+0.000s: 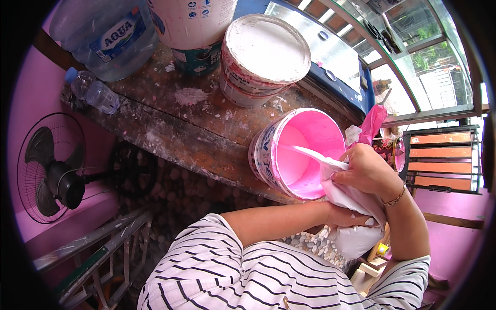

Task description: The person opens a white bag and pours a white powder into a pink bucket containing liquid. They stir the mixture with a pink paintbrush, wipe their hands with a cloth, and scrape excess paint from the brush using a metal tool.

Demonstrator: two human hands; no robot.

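A white plastic bag [356, 199], full and sagging at its lower end, is tilted over the rim of a bucket [262, 147] whose inside is bright pink. From the bag's narrow mouth a white stream [306, 151] runs down into the bucket. My right hand [369, 168], with a bracelet at its wrist, grips the bag near the mouth, fingers closed. Lower down, my left hand [345, 217] is wrapped about the bag's body; its fingertips carry white smears and part of it is hidden. The bucket stands near the wooden table's edge.
A lidded pail [266, 51], a larger bucket [194, 23], a water jug [106, 39] and a small bottle [92, 92] stand or lie on the paint-spattered table [170, 111]. Pink plastic [373, 124] lies beyond the bucket. A fan [54, 170] and ladder [98, 258] are left.
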